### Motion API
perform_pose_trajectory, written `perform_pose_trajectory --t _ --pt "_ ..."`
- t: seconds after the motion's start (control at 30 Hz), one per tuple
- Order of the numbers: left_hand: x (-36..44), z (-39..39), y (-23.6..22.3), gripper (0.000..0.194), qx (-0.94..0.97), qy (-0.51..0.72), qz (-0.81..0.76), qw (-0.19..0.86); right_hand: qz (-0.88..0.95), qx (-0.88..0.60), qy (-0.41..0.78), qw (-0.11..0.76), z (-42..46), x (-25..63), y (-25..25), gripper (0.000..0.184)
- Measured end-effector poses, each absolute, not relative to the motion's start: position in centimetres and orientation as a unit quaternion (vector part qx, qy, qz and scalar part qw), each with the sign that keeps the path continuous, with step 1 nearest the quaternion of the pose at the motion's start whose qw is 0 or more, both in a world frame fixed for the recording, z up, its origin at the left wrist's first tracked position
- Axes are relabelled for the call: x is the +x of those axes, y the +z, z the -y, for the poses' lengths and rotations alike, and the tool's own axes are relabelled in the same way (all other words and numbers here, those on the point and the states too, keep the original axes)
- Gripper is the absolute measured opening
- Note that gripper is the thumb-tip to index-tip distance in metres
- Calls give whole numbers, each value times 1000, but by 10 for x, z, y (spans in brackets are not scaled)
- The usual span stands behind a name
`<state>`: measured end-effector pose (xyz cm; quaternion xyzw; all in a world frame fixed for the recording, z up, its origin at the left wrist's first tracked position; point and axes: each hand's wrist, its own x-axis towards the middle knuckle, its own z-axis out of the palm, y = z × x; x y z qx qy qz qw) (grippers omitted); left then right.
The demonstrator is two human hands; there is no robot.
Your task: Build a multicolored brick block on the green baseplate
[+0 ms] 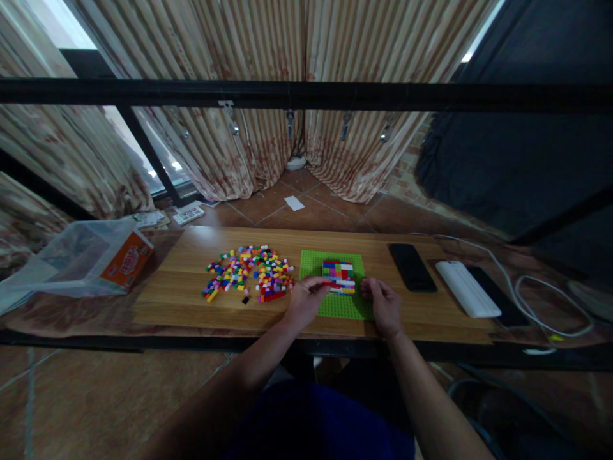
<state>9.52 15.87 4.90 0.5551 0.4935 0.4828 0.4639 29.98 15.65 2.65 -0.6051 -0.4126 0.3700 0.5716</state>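
At my far left is a clear plastic tub; its orange label has pale writing too blurry to read. Next, on a wooden board, lies a messy heap of toy bricks. The left hand has its fingertips at a red brick, but I can't tell if they pinch it. A little brick block sits on a green baseplate, its near left corner partly behind that hand. Just right, the right hand has curled fingers; I can't see if they hold anything. Then come a black phone and a white slab, partly covering a dark one. Striped curtains hang behind, above brown floor tiles.
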Motion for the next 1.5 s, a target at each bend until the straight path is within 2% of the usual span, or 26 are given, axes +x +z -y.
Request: perform_pose_trajectory --t 0.27,0.8,0.97,1.17,1.33,1.5 --pt "99 -161 49 16 604 452 -533 383 419 -609 365 566 -156 299 29 53" --pt "100 -166 47 14 591 446 -527 418 417 -615 359 564 -156 299 29 50" --pt "101 -166 46 14 606 434 -537 395 441 -636 359 522 -162 285 42 50" --pt "101 -165 49 13 601 432 -539 402 498 -708 281 415 -165 270 47 66" --pt "99 -162 44 20 601 414 -548 408 496 -715 281 405 -162 266 48 66" --pt "94 -163 38 24 565 447 -529 448 490 -715 287 408 -163 267 48 67"
